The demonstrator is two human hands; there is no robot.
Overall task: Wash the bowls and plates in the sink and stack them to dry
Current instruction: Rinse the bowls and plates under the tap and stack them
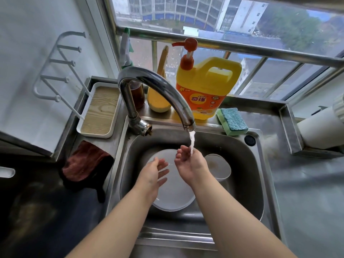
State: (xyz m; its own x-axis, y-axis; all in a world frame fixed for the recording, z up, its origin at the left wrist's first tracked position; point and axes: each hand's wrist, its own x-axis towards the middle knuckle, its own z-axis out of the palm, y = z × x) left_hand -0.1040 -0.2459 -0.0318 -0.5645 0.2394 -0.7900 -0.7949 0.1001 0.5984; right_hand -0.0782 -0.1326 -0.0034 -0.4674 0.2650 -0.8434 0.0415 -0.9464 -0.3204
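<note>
You held both hands empty over the sink [247,164]: left hand [154,171] flat above the plates [173,192], right hand [188,161] loosely cupped under the tap's stream [191,144].

Soft grey daylight comes thru the wide barred window [223,34] behind the curved chrome faucet [158,90], w/ glare along its arc. Left of faucet it's dim, murky. Fisheye bends edges; view outside is hazy.
</note>
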